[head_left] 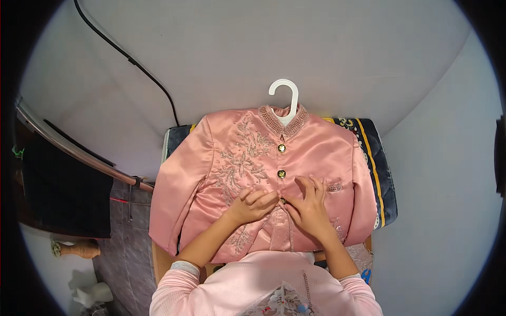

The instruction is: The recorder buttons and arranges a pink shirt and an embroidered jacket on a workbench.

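Head view shows a pink embroidered jacket (240,174) lying flat on a cushioned seat (380,158), front up for access, where the left hand (254,205) and right hand (308,205) both pinch closed around button 3 (283,200), below 2 fastened buttons.

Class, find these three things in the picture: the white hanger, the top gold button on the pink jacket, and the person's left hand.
white hanger (287,89): head view, on the curved hook.
top gold button (281,148): head view, on the button's face.
left hand (255,205): head view, on the back of the hand.
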`<state>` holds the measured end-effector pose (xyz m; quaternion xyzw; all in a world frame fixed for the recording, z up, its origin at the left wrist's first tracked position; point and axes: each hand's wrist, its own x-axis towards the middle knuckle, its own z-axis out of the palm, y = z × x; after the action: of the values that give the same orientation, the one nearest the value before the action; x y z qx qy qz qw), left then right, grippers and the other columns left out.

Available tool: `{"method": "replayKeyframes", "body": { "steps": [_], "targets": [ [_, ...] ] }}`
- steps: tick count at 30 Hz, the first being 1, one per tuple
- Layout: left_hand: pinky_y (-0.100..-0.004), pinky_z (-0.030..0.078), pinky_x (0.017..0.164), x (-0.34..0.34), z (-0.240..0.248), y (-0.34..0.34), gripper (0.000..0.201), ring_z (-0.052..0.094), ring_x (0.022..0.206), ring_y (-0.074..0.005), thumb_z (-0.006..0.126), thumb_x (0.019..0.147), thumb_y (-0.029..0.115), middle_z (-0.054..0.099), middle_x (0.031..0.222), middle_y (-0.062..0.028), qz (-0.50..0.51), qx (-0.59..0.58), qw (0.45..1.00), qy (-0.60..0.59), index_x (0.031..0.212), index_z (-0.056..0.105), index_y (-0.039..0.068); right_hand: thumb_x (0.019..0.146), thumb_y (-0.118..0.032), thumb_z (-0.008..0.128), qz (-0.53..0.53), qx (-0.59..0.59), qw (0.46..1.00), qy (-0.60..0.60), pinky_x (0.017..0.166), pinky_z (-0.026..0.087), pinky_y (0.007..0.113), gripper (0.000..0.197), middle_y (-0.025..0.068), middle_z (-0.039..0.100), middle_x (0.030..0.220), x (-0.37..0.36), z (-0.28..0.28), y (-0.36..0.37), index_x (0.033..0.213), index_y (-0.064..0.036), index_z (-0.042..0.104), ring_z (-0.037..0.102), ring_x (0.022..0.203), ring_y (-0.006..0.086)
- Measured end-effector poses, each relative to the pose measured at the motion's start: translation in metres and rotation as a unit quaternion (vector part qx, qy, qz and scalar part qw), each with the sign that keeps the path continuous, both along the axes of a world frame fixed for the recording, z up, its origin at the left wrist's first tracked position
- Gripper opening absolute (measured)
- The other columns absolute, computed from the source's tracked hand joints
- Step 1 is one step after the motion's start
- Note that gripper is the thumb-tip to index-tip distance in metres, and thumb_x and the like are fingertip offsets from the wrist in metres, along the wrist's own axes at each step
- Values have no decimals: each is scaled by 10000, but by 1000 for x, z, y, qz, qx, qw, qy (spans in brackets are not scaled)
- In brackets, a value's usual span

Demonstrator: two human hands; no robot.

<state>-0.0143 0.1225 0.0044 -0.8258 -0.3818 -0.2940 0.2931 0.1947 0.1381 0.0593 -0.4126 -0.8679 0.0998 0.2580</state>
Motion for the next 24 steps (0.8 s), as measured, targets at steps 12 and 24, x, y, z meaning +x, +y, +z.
{"method": "replayKeyframes", "body": {
  "steps": [12, 24],
  "targets": [
    [-327, 245, 995, 2, -5, 1, 237, 364, 1071, -118, 713, 717, 325, 474, 1135, 127, -16, -6, 1000, -19, 947, 662, 300, 757, -236, 693, -27, 43, 999, 7, 1030, 161, 649, 212, 95, 474, 1210, -4, -15, -5, 964, -190, 695, 339, 1211, 344],
    [-299, 279, 922, -2, 8, 0, 169, 394, 1065, -107, 683, 728, 266, 482, 1154, 129, -43, -43, 997, -48, 894, 668, 241, 672, -271, 774, -118, 60, 990, 47, 1049, 81, 622, 215, 89, 492, 1138, -14, -20, -20, 845, -167, 701, 333, 1190, 345]
  ]
}}
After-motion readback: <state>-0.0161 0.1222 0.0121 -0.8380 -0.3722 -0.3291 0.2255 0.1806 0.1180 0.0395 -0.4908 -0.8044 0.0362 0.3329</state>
